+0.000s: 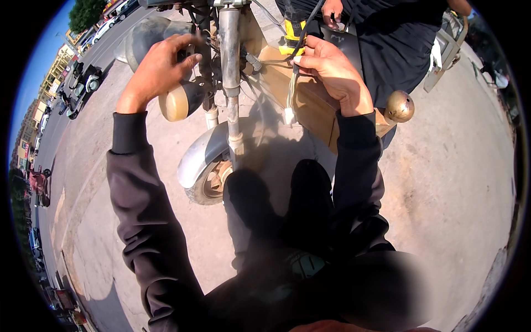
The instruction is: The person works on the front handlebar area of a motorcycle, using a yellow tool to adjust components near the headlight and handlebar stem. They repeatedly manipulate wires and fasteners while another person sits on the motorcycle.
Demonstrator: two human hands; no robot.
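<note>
A three-wheeler's front end stands before me, with a silver fork tube (230, 52) and a front wheel (207, 185) under a silver mudguard. My left hand (163, 66) is by the grey headlight (146, 39), fingers curved toward the wires beside the fork. Its thumb stands apart from the fingers, and I see nothing held there. My right hand (334, 66) pinches a wiring harness (293, 83) between thumb and fingers. Pale wires hang down from it to a white connector (289, 116). Yellow tape (293, 36) wraps a dark part just above.
An amber-and-black turn signal (178, 102) sits below the headlight. Brown body panels (310, 99) and a round brassy lamp (399, 106) lie to the right. Another person in dark clothing (392, 44) is at the upper right, one hand (332, 12) near the harness. Parked scooters (83, 86) stand far left.
</note>
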